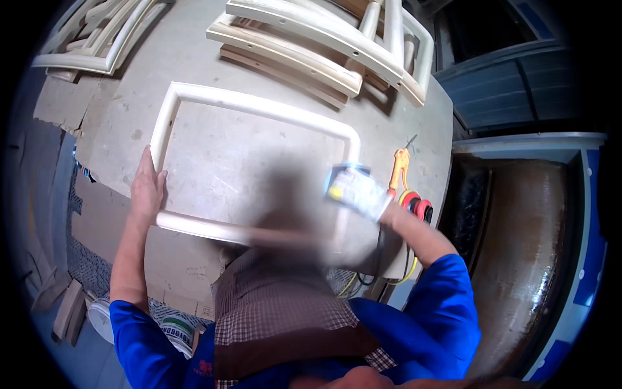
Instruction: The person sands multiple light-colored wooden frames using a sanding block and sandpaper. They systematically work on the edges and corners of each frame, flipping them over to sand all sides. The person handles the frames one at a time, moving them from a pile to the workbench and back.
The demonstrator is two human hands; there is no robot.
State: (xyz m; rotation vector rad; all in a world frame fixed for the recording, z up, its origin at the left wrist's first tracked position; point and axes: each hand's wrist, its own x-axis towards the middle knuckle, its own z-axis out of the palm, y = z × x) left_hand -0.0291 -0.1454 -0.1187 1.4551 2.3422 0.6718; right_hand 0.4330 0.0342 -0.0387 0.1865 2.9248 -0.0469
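Note:
A pale wooden frame [262, 108] with rounded corners lies flat on the worktable before me. My left hand [147, 187], bare, grips its left rail, with the thumb on the inner side and the fingers along the outside. On the right rail is my right hand [359, 192] in a white glove, blurred by motion. It holds a dark flat pad [360, 169] against the wood near the upper right corner; the blur hides what kind of pad it is. My shadow falls across the frame's middle and its near rail.
Beside my right wrist lie an orange air blow gun [400, 165] and a red-and-black round power tool [413, 202], with a yellow hose [413, 267]. Stacked wooden frames [291, 53] stand at the back; more frames [109, 61] lie far left. Tubs [175, 335] sit on the floor.

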